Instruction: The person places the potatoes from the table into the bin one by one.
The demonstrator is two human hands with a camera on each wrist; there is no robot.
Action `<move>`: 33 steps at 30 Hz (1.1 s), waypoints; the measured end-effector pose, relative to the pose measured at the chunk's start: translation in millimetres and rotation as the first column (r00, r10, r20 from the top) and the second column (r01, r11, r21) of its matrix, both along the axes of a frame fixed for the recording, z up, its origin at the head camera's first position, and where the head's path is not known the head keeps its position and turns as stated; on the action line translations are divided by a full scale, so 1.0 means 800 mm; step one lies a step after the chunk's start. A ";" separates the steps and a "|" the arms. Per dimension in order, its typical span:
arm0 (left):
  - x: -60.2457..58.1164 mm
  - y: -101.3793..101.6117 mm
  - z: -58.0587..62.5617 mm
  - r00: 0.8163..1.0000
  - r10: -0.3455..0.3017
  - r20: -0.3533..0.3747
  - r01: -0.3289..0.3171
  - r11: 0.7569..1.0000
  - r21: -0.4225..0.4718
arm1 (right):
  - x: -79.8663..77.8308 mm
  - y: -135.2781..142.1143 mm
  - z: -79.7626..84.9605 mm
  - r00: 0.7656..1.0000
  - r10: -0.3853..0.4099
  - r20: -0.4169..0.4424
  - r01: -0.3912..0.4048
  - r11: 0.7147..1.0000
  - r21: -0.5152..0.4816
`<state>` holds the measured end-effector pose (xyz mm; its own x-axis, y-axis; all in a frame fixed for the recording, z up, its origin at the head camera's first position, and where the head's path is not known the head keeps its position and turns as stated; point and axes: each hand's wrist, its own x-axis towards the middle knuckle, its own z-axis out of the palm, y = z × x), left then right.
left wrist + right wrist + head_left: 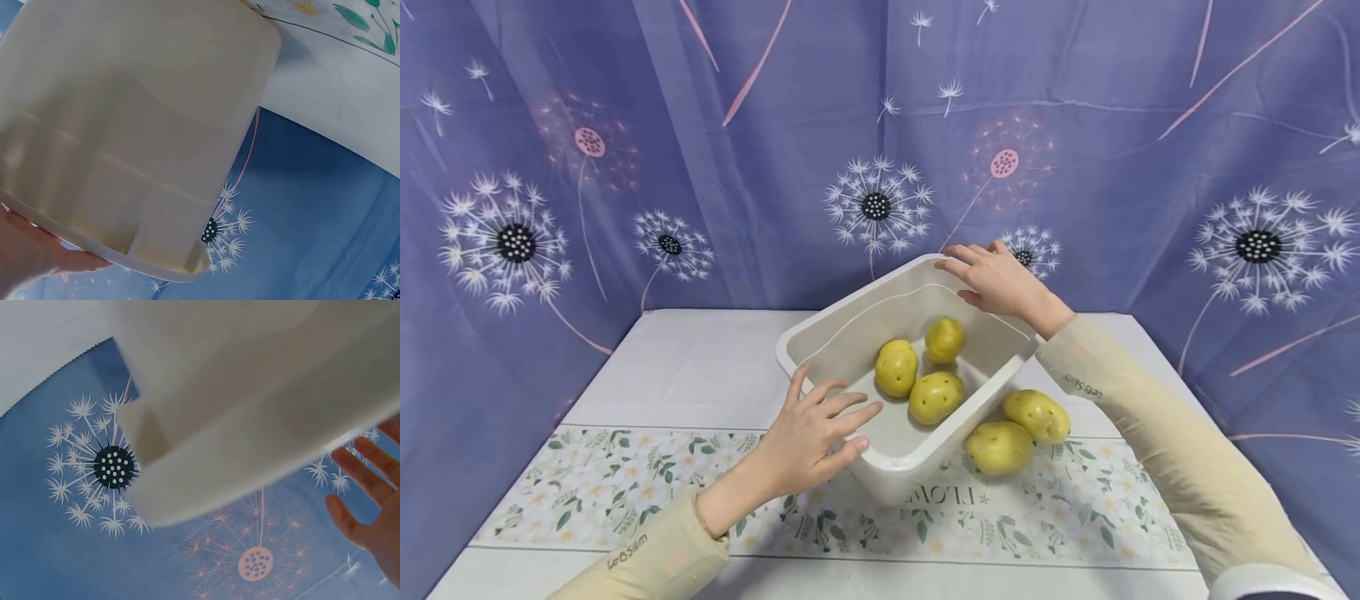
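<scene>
A deep off-white plastic bin [925, 463] stands at an angle on the table, with three yellow potatoes inside: one at the left [897, 367], one at the back [944, 340] and one in front [936, 397]. Over its near-left rim my left hand [808, 437] spreads its fingers, thumb toward the front corner. At the far right rim hovers my right hand [996, 279], fingers loosely extended. The right wrist view shows that hand [375, 500] with spread fingers beside the bin wall [269, 425]. In the left wrist view, the bin's outer side [137, 112] hides most of the left hand [37, 256].
Two more potatoes lie against each other on the table right of the bin, one nearer [998, 448] and one farther [1037, 416]. A floral runner [655, 483] crosses the white table [700, 358]. A purple dandelion-print curtain [760, 167] hangs behind and at both sides.
</scene>
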<state>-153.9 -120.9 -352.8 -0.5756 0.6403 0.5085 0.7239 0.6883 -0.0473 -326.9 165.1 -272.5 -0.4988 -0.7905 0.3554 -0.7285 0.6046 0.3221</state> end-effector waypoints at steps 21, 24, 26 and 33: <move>0.001 0.000 0.000 1.000 0.003 -0.003 -0.003 1.000 -0.006 | 0.022 0.017 -0.001 0.999 0.026 -0.029 -0.027 0.999 -0.031; 0.001 0.000 -0.001 1.000 0.008 -0.002 -0.008 1.000 -0.008 | 0.026 0.019 0.000 0.999 0.024 -0.034 -0.025 0.999 -0.029; 0.001 0.000 -0.001 1.000 0.009 0.000 -0.009 1.000 -0.009 | 0.030 0.020 0.001 0.999 0.022 -0.038 -0.024 0.999 -0.030; 0.002 0.000 0.000 1.000 0.011 0.004 -0.011 1.000 -0.009 | 0.038 0.025 0.003 0.998 0.031 -0.058 -0.034 0.999 -0.041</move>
<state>-152.7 -121.3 -353.0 -0.5848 0.6387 0.5001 0.7167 0.6956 -0.0503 -296.7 185.0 -270.3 -0.4511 -0.7897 0.4157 -0.7293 0.5947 0.3384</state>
